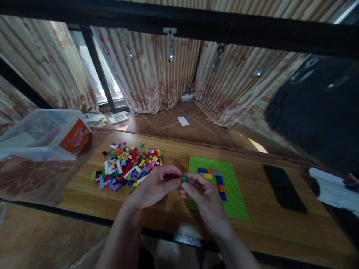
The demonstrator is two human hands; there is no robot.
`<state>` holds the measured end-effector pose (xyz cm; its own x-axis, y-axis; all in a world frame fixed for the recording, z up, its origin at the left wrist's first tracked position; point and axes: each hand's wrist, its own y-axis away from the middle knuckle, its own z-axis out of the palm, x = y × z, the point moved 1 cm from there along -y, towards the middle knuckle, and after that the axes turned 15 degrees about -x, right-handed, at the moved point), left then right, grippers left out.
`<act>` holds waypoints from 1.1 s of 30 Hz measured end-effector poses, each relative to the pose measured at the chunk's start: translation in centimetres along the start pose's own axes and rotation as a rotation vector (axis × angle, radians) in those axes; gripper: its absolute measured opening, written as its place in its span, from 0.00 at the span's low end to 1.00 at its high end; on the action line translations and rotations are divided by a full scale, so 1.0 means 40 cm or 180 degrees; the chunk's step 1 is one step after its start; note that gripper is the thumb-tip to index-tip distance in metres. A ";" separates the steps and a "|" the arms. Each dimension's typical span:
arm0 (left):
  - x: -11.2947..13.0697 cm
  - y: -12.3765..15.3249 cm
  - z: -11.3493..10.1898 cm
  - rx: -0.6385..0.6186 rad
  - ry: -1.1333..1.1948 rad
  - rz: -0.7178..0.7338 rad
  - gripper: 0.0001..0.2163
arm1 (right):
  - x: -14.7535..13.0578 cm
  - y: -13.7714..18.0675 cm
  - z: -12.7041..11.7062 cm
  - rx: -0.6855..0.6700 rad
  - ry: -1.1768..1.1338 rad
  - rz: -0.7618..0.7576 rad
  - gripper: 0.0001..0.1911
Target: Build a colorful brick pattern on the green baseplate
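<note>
- Two bare hands, the left hand (159,185) and the right hand (206,198), nearly meet above the near middle of the brown wood-grain surface (165,218).
- Small green plastic brick (185,179) between their fingertips; right thumb and fingers pinched on it. Left fingers bent close against it; cannot tell whether they grip.
- Bright green square studded baseplate (235,205) on the surface, partly behind the right hand.
- On it, an angled row of blue, orange, yellow, grey and black plastic bricks (220,183).
- Left of the hands: loose heap of small multicoloured plastic bricks (133,164).
- Right of the baseplate: flat black rectangular slab (284,188), phone-like.
- Far left, beyond the heap: clear plastic bin (39,149) with orange label (75,137).
</note>
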<state>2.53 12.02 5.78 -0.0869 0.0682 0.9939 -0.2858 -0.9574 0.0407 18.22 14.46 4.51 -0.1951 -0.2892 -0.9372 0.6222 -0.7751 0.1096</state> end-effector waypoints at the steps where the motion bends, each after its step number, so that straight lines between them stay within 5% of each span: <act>1: -0.009 -0.012 0.013 0.0008 -0.0042 -0.0030 0.04 | 0.004 0.000 -0.016 0.0065 0.0200 -0.0074 0.12; 8: -0.057 -0.074 0.081 0.0384 -0.0301 -0.0001 0.04 | 0.011 0.002 -0.099 0.0338 0.0675 -0.0149 0.09; 15: -0.064 -0.112 0.131 0.0435 -0.0193 0.0045 0.04 | 0.001 0.019 -0.140 0.0433 0.0108 0.0003 0.14; 22: -0.065 -0.122 0.103 0.0698 -0.0156 0.0076 0.07 | -0.039 0.021 -0.218 0.0627 -0.0325 -0.0117 0.21; 27: -0.072 -0.096 0.031 0.1122 -0.1193 0.0047 0.04 | -0.074 0.034 -0.313 0.0950 -0.0272 -0.0365 0.21; 33: -0.076 -0.075 0.009 0.1015 -0.3098 -0.0216 0.06 | -0.082 0.045 -0.359 0.0943 0.0131 -0.0298 0.23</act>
<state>3.97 14.57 2.68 0.7723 0.0037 0.6352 0.0179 -0.9997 -0.0159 30.87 22.07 3.03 -0.2066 -0.1906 -0.9597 0.3538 -0.9290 0.1083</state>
